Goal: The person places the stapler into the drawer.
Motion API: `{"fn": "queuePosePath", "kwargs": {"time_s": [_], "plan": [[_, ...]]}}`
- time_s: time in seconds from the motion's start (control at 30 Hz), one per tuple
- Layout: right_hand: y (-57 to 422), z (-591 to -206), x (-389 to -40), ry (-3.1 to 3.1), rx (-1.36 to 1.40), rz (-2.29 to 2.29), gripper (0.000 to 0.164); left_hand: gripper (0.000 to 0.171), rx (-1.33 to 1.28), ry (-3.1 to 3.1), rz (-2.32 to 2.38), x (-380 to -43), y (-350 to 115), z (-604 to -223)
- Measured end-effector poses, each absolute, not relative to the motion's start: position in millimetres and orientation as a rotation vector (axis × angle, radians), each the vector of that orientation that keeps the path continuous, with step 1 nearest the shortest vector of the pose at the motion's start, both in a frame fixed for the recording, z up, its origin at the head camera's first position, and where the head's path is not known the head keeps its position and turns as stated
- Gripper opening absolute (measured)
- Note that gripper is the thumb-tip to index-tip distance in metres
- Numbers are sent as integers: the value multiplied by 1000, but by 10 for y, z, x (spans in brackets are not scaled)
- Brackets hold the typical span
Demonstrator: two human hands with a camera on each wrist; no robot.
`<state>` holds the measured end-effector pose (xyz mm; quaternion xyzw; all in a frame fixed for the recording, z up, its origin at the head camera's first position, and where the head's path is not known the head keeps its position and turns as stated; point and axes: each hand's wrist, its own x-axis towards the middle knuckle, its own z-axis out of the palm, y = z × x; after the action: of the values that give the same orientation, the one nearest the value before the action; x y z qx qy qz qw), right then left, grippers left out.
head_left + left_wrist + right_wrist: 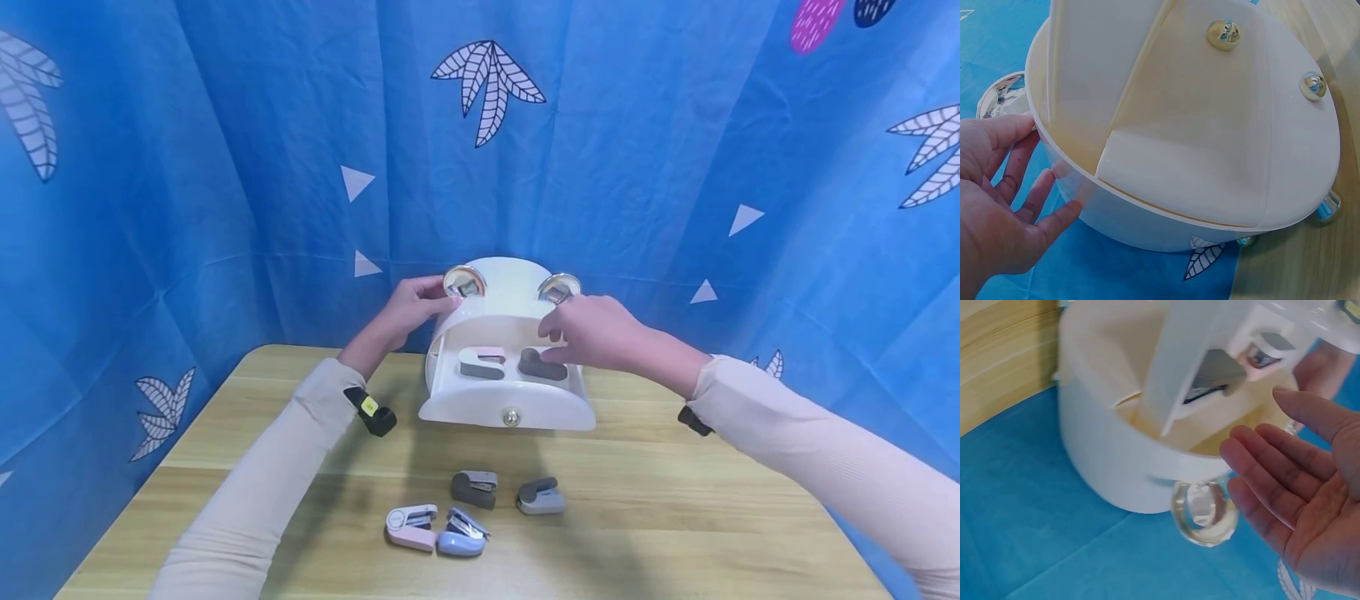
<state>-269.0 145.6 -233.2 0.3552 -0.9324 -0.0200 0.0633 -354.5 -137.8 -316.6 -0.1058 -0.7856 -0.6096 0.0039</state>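
Observation:
A white rounded box with two shiny gold-rimmed discs on top stands at the back of the table. Its drawer, with a gold knob, is pulled out. Inside lie a white-and-pink mini stapler and a dark grey mini stapler. My left hand touches the box's side near one disc, fingers spread and thumb at the rim. Over the drawer's right side hovers my right hand, its fingers loosely extended with nothing in them, close by the dark grey stapler.
Nearer on the wooden table lie a dark grey stapler, a light grey stapler, a pink-and-white stapler and a blue stapler. A blue patterned curtain hangs behind the box and along both sides.

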Motion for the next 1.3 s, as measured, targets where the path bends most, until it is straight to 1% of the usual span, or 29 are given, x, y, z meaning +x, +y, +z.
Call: {"fn": "queuePosePath", "kwargs": {"time_s": [0.33, 0.57, 0.7, 0.87, 1.07, 1.3], "plan": [[1547, -2280, -2373, -2711, 1143, 467, 20, 44, -325, -2491, -1903, -3537, -1382, -3147], [1576, -2382, -2118, -2598, 1259, 815, 23, 42, -333, -2489, -1914, -3532, -1377, -3131], [1582, -2549, -2008, -2566, 1308, 942, 22, 42, -335, -2482, -1926, -3533, -1375, -3133], [1565, -2846, -1939, -2641, 1331, 1127, 18, 43, -332, -2485, -1932, -3533, -1374, -3132], [1522, -3222, -1954, -2746, 1180, 1369, 16, 42, -314, -2491, -1919, -3517, -1380, -3120], [1445, -3527, -1973, -2680, 1001, 1674, 22, 42, -296, -2493, -1920, -3527, -1376, -3129]]}}
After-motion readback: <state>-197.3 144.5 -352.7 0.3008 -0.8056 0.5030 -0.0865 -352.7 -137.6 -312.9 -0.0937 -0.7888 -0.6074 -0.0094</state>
